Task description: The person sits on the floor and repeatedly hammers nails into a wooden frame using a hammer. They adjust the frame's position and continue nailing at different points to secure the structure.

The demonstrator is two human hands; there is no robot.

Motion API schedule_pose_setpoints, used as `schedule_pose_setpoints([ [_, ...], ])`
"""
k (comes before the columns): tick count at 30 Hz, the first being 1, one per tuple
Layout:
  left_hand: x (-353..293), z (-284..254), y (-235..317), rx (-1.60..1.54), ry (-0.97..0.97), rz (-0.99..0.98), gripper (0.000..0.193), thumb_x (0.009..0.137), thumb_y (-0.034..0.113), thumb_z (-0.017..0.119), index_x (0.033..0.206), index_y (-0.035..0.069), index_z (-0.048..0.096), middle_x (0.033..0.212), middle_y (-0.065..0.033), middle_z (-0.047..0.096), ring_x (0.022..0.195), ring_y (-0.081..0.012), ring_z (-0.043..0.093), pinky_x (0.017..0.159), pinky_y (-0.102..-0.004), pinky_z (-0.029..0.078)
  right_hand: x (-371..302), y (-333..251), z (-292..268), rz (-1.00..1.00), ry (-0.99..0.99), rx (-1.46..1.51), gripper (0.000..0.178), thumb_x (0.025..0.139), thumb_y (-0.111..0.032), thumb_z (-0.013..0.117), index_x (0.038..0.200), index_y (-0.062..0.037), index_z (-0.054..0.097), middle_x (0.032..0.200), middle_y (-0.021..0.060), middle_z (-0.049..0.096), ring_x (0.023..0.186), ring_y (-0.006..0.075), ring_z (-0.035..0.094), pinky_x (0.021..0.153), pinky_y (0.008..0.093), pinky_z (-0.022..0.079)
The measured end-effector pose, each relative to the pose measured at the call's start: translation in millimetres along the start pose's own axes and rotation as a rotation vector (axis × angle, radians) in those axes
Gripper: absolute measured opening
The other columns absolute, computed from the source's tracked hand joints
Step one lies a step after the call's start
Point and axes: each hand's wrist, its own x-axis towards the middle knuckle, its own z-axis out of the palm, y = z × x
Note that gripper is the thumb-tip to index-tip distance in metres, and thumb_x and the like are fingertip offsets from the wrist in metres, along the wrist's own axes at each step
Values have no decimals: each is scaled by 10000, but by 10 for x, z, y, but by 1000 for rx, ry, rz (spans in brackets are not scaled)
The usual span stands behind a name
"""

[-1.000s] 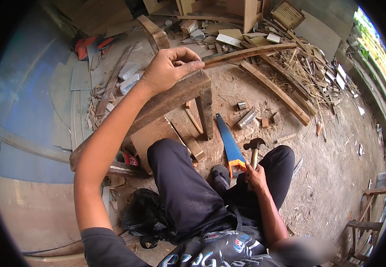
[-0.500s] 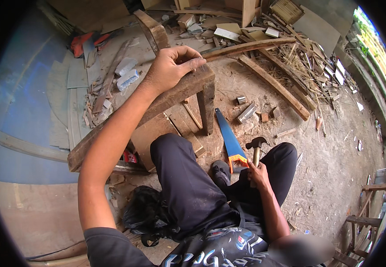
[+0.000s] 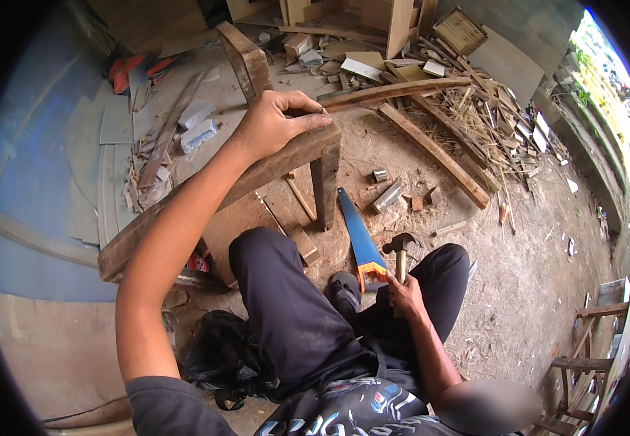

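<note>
My left hand (image 3: 277,125) is over the corner of a wooden frame (image 3: 206,190), its thumb and forefinger pinched together. Whatever they hold, if anything, is too small to make out. At the near end of the beam an upright wooden leg (image 3: 324,187) goes down to the floor. In my right hand (image 3: 406,293) is a claw hammer (image 3: 401,256), gripped by its wooden handle with the dark head up, beside my right knee. A handsaw (image 3: 360,236) with a blue blade and orange handle lies on the floor between my legs and the wood offcuts.
Short offcuts (image 3: 390,196) and a small tin (image 3: 380,175) lie past the saw. Long timbers (image 3: 435,156) and a heap of scrap wood (image 3: 507,134) spread at the far right. A black plastic bag (image 3: 222,350) sits left of my legs. Wooden racks (image 3: 580,363) stand at the right edge.
The whole view has shifted slightly, with the scene lying a little more to the left. My left hand stays at the beam's corner, and the hammer remains in my right hand by the knee.
</note>
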Motion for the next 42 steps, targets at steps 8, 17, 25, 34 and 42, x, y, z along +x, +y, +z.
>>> schedule_pose_setpoints([
  [8,-1,45,9,67,-20,4,146,872,148,793,979,48,788,936,-42,738,889,-112,677,830,-277,526,-92,-611,-38,-154,1,-75,371,988,-370,671,879,-22,603,602,1,547,475,86,504,428,274,407],
  [17,1,39,-1,42,-26,28,151,844,140,816,954,41,789,934,-43,736,887,-115,677,819,-271,526,-757,-2544,35,-558,-104,-162,364,1012,-338,619,1134,2,575,709,14,552,555,83,506,492,281,406],
  [25,-3,70,-43,9,32,22,170,822,161,834,896,21,773,869,-65,752,813,-141,707,783,-292,550,-1007,-3534,159,-652,-271,-370,271,1030,-278,620,1069,-23,537,699,-42,447,498,28,401,419,217,331],
  [34,4,75,23,101,8,24,210,817,181,840,921,16,762,872,-71,750,828,-150,709,792,-300,543,-1016,-3674,189,-700,-236,-600,327,1013,-291,620,1148,3,574,698,0,523,541,65,508,472,260,413],
  [42,-2,42,-17,164,-19,13,149,824,134,822,927,33,783,908,-41,735,836,-133,683,796,-283,529,-1040,-3753,191,-708,-203,-803,324,1006,-313,636,1129,-19,579,700,-7,539,533,69,527,483,265,440],
])
